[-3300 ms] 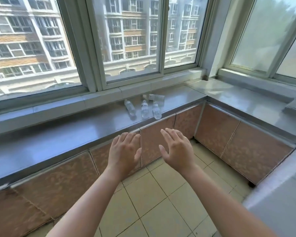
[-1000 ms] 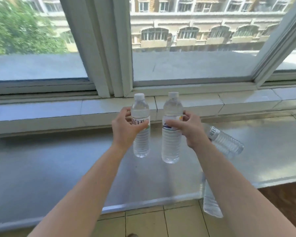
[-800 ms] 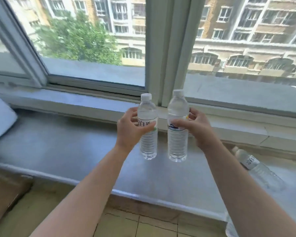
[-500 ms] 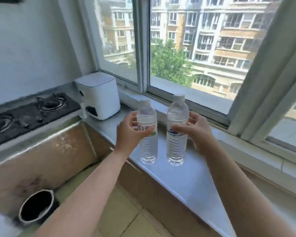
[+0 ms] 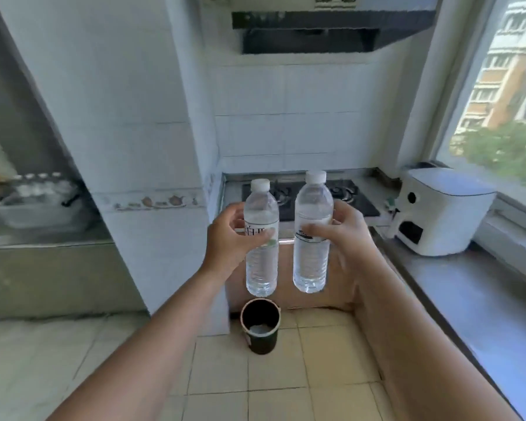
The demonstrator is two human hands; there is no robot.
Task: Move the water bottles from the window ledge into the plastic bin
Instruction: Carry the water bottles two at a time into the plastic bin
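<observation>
Carrying two upright bottles mid-air, left hand [image 5: 228,238] wrapped around one bottle [image 5: 261,238], right hand [image 5: 346,235] clasping the other [image 5: 312,232], turning toward what looks like the bin [image 5: 34,208] at 9 o'clock, keeping both grips firm and level.

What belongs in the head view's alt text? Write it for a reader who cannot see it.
Two hands each hold an upright clear plastic water bottle with a white cap: left hand on one bottle, right hand on the other. Beyond are a black gas hob, a white boxy appliance and a dark round bucket on the floor.
</observation>
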